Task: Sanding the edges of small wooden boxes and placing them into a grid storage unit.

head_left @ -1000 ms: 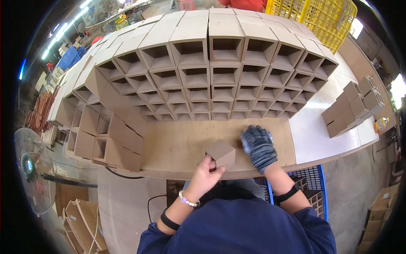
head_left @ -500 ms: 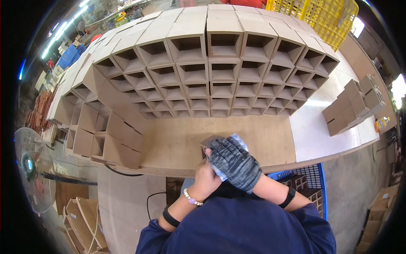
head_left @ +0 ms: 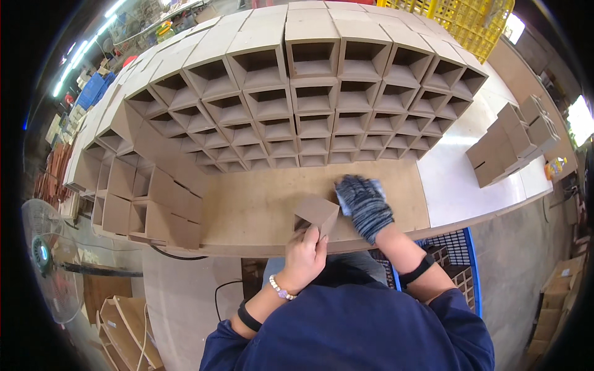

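My bare left hand (head_left: pixel 305 253), a beaded bracelet at its wrist, is closed on the near end of a small brown fibreboard box (head_left: pixel 317 209). The box lies tilted over the front of the wooden tabletop (head_left: pixel 260 204). To its right, my right hand (head_left: pixel 365 207) wears a grey knitted glove and is curled over a pale blue-and-white piece (head_left: pixel 344 204) of cloth or paper, mostly hidden under the fingers. The glove is apart from the box. Behind both hands rises a stacked wall of open-ended boxes (head_left: pixel 312 60) of the same kind.
More boxes (head_left: pixel 164 210) are stacked at the left end, and a smaller group (head_left: pixel 510 145) stands on the white board (head_left: pixel 451 191) at right beside a yellow bottle (head_left: pixel 555 167). A blue crate (head_left: pixel 473 266) sits below the table edge. A fan (head_left: pixel 52 260) stands at left.
My gloved right hand has moved right, off the box, taking the pale piece along. The box now shows in my left hand, tilted. The view has shifted slightly.
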`<state>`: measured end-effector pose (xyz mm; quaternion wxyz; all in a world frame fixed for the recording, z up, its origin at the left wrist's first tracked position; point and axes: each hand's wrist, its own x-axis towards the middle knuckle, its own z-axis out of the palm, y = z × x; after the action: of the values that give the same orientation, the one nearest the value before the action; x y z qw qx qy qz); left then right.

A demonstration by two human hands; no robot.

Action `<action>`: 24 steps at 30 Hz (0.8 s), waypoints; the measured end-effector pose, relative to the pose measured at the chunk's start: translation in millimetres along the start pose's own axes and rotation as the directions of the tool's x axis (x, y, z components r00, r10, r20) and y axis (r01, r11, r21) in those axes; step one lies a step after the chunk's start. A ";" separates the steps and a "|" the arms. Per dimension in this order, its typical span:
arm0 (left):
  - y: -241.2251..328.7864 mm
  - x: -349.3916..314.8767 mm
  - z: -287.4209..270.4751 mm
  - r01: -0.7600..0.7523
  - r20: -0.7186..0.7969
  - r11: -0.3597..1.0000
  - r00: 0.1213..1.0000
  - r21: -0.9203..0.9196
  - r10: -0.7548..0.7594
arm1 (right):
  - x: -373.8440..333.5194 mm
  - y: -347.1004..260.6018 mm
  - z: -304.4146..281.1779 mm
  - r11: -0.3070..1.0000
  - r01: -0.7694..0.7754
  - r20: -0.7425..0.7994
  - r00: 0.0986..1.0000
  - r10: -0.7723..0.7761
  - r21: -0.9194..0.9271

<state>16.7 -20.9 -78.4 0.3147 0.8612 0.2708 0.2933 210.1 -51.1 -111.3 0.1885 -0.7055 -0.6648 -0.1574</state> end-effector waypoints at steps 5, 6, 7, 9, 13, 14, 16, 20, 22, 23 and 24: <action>-2.9 4.1 4.2 -0.101 -0.060 0.995 0.993 -0.018 0.100 | 42.6 -57.6 -80.3 0.989 0.021 0.419 0.904 -0.082 0.147; -4.4 2.5 4.6 -0.105 -0.048 0.994 0.993 -0.003 0.104 | 27.1 -60.1 -69.6 0.959 0.106 0.246 0.954 -0.173 0.263; -7.4 0.6 6.0 -0.108 -0.036 0.994 0.993 0.011 0.109 | 8.6 -58.7 -52.6 0.911 0.206 0.058 0.969 -0.242 0.357; -7.4 -0.8 5.9 -0.130 -0.019 0.991 0.991 0.035 0.130 | 7.3 -35.1 -32.8 0.926 0.058 0.170 0.977 -0.130 0.373; -0.6 -2.0 3.6 -0.112 -0.017 0.993 0.994 0.045 0.112 | -9.1 5.9 -2.2 0.999 -0.048 0.116 0.992 0.045 0.023; -1.3 -1.0 4.4 -0.088 -0.025 0.995 0.996 0.048 0.090 | 5.8 -6.6 -18.6 0.998 -0.043 0.231 0.972 0.030 0.052; -5.5 -1.4 7.7 -0.116 -0.018 0.993 0.993 0.026 0.116 | 37.1 -51.1 -74.2 0.991 -0.071 0.463 0.886 0.011 0.111; -3.2 0.1 4.8 -0.115 -0.028 0.993 0.993 0.012 0.115 | 16.0 -46.6 -48.7 0.913 0.079 0.197 0.966 -0.170 0.400; -1.3 -0.4 4.6 -0.102 -0.017 0.995 0.995 0.007 0.102 | 7.6 -10.9 -13.8 0.960 -0.036 0.204 0.979 -0.022 0.277; -1.7 -0.5 4.0 -0.094 -0.014 0.996 0.995 0.008 0.094 | 5.8 -0.7 -10.3 0.999 -0.020 0.129 0.991 0.025 -0.039; -1.0 -0.8 2.9 -0.070 -0.020 0.998 0.997 0.006 0.070 | 2.4 4.6 -7.7 0.997 -0.070 0.145 0.987 0.072 -0.025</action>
<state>17.7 -21.9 -81.2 0.2991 0.8680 0.2446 0.3120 215.0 -52.8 -103.7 0.1380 -0.7401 -0.6497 -0.1050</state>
